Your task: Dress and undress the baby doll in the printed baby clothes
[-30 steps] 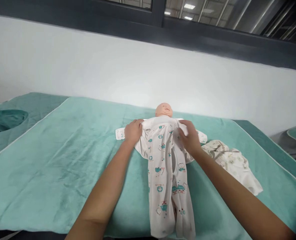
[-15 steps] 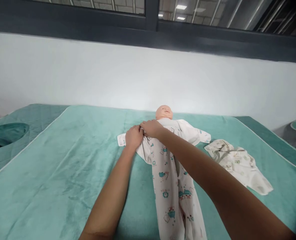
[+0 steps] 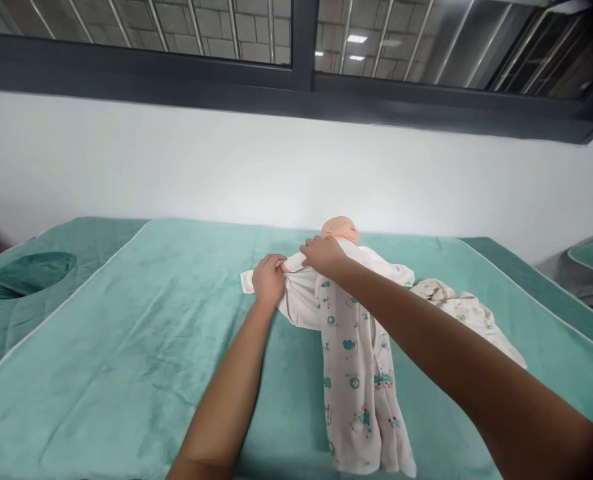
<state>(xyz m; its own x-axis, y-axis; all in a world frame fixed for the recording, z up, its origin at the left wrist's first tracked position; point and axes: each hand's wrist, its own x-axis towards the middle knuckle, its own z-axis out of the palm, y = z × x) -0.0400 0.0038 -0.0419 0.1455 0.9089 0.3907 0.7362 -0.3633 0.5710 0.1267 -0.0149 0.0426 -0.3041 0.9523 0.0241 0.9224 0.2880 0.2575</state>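
Note:
A baby doll (image 3: 340, 228) lies on its back on a green bed cover (image 3: 176, 320), its head turned to the right. White baby clothes with blue-green prints (image 3: 352, 360) are spread over its body, the trouser legs reaching toward me. My left hand (image 3: 269, 280) is closed on a sleeve (image 3: 247, 281), whose cuff sticks out to its left. A bit of pink shows by these fingers; I cannot tell if it is the doll's hand. Near the doll's shoulder, my right hand (image 3: 325, 255) grips the doll's white-clad arm (image 3: 295, 261), its fingertips partly hidden.
A crumpled cream garment (image 3: 469, 317) with a print lies right of the doll. The cover has a round opening (image 3: 31, 273) at the left. Behind the bed rise a white wall (image 3: 176, 167) and a dark window frame (image 3: 301, 80).
My right hand crossed from the doll's right-hand side to the left-hand sleeve, then moved back toward the shoulder. My left hand stays at the sleeve. The doll's head and body have tilted right.

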